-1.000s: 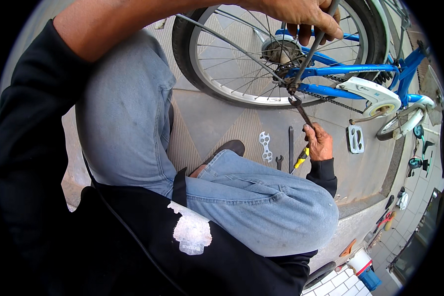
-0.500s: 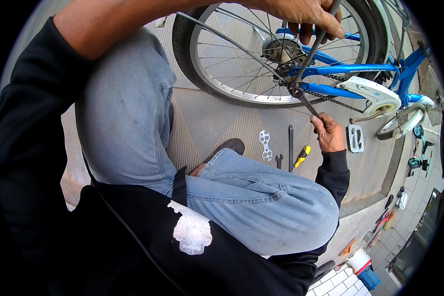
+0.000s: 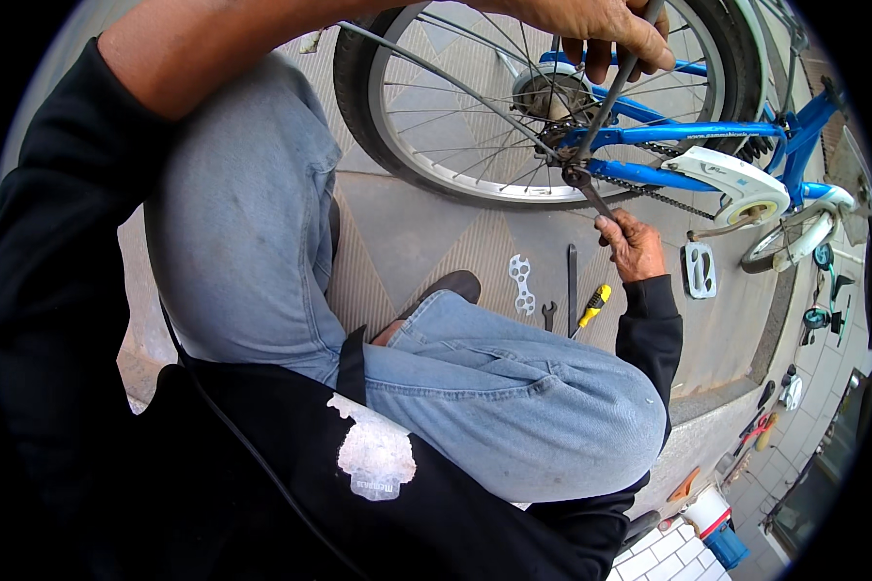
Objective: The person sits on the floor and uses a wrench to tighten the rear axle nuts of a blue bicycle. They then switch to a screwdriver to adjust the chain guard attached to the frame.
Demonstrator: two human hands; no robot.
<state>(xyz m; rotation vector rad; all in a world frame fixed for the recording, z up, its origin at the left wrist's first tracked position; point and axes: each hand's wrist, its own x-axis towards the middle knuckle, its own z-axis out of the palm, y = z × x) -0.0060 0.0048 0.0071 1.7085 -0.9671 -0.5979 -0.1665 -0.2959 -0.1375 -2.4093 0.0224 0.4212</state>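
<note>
In my right hand (image 3: 638,250) I grip the handle end of a wrench (image 3: 597,199). Its head sits at the axle end of the rear wheel, near the hub (image 3: 556,95) of a blue bicycle (image 3: 683,132). My left hand (image 3: 618,34) reaches across above the wheel. Its fingers curl around a grey metal strut (image 3: 607,105) that runs down to the axle. The tyre (image 3: 357,107) and spokes are to the left of the strut, and the chain (image 3: 670,201) passes to the right of the wrench.
On the tiled ground before me lie a flat multi-hole spanner (image 3: 521,285), a small open-end wrench (image 3: 549,316), a dark flat bar (image 3: 572,281) and a yellow-handled screwdriver (image 3: 595,305). A white pedal (image 3: 700,270) is beyond my right wrist. More tools (image 3: 756,431) lie at the far right.
My right hand has shifted slightly left and toward the wheel, swinging the wrench's handle a little. My left hand stays on the strut.
</note>
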